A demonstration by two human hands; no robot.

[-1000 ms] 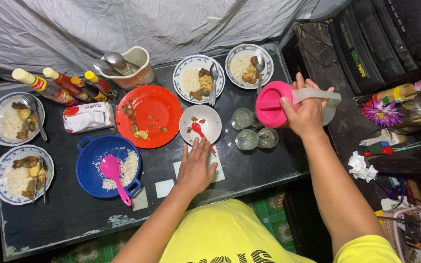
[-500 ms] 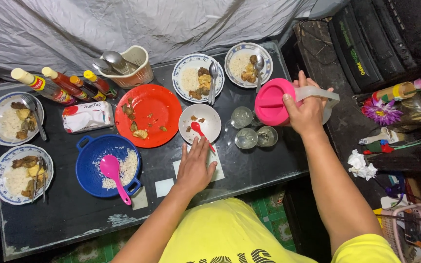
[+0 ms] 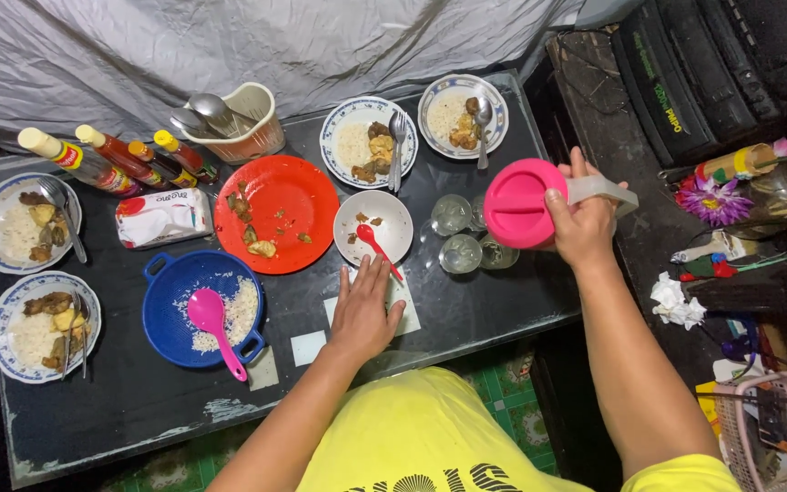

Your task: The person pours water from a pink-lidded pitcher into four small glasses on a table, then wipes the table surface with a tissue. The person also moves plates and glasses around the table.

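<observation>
Above the glasses point(image 3: 460, 252) at the worktop's point(image 3: 138, 401) right, the right hand point(image 3: 583, 223) grips the pitcher point(image 3: 526, 204); tipped carelessly, it may spill or topple them. The left hand point(image 3: 363, 314) lies flat, holding nothing.

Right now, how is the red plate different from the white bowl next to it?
The red plate is flat and wide; the white bowl is deeper and smaller across. The plate carries scattered food scraps and no utensil, while the bowl holds a red spoon and a few bits. The left hand lies just below the bowl, not the plate. Both are round, nearly empty, and sit on the dark table.
</observation>
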